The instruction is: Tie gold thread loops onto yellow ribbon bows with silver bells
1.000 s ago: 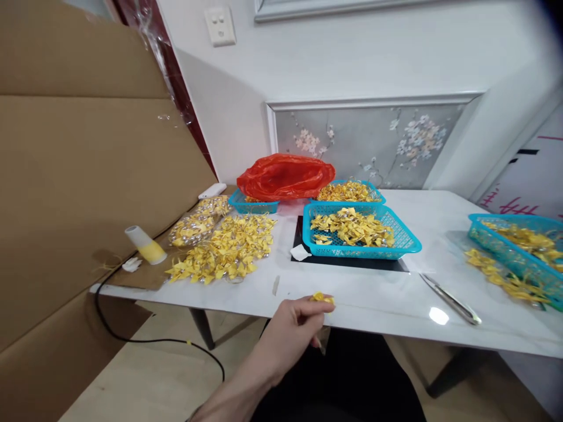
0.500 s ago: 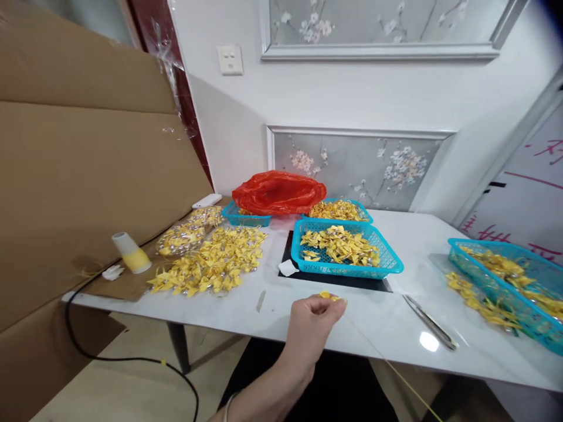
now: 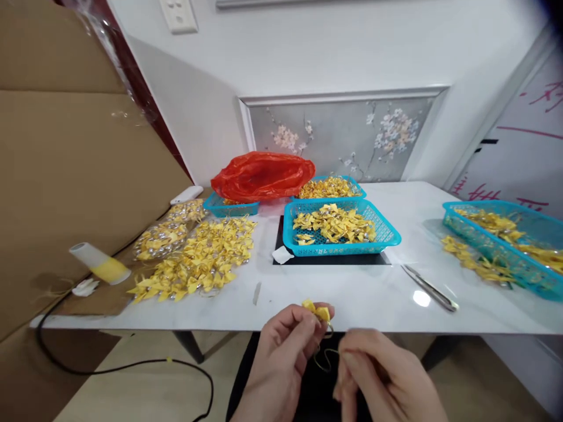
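Note:
My left hand (image 3: 284, 360) is closed at the table's front edge, pinching a small yellow ribbon flower (image 3: 322, 313) between thumb and fingers. From the flower a thin yellow cord (image 3: 324, 368) hangs in a loose loop toward my right hand (image 3: 382, 375). That hand is somewhat blurred, its fingers pressed together at the cord's far end. Beyond both hands, a blue basket (image 3: 343, 250) holds several similar yellow flowers with shiny beads. A pair of tweezers (image 3: 430, 288) lies to the right on the white table (image 3: 308, 287).
On the left spreads a pile of yellow flowers (image 3: 206, 258), beside a thread cone (image 3: 100, 264). A red plastic bag (image 3: 264, 176) covers part of a rear basket (image 3: 233, 209). Another blue basket (image 3: 532, 278) stands at the right. Cardboard (image 3: 88, 176) walls the left side.
My right hand has come into view beside my left. The cord, stretched toward the lower right before, now hangs slack in a loop. The camera view has tilted down.

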A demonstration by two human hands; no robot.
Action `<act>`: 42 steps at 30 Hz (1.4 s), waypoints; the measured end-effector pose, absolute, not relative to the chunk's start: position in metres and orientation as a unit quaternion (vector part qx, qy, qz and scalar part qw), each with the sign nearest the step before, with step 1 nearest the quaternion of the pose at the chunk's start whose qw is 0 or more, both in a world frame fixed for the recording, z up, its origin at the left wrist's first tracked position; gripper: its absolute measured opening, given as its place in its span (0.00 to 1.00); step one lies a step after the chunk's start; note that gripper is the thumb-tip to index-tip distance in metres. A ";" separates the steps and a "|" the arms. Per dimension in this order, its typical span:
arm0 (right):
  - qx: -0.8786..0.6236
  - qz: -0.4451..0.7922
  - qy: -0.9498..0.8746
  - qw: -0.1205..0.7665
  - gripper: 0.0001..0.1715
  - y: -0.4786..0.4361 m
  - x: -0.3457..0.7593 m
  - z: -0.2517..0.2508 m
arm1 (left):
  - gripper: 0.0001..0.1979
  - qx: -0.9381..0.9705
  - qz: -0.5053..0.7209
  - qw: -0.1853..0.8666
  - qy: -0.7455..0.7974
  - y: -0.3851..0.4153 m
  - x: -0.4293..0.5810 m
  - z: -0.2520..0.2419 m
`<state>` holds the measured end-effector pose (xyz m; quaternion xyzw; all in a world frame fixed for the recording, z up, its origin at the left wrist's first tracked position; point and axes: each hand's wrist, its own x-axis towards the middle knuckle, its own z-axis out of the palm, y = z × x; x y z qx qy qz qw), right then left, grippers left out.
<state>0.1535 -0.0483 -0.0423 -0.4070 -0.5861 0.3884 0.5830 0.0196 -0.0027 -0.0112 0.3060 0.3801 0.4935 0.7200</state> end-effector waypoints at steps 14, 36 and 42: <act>-0.444 0.078 -0.702 0.552 0.17 -0.021 0.146 -0.055 | 0.09 0.355 0.493 0.695 0.384 -0.016 0.001 -0.031; -0.478 0.110 -0.721 0.489 0.14 -0.023 0.148 -0.062 | 0.13 0.357 0.497 0.677 0.409 -0.017 0.009 -0.032; -0.450 0.140 -0.733 0.490 0.16 -0.021 0.152 -0.054 | 0.12 0.338 0.493 0.691 0.405 -0.014 0.008 -0.030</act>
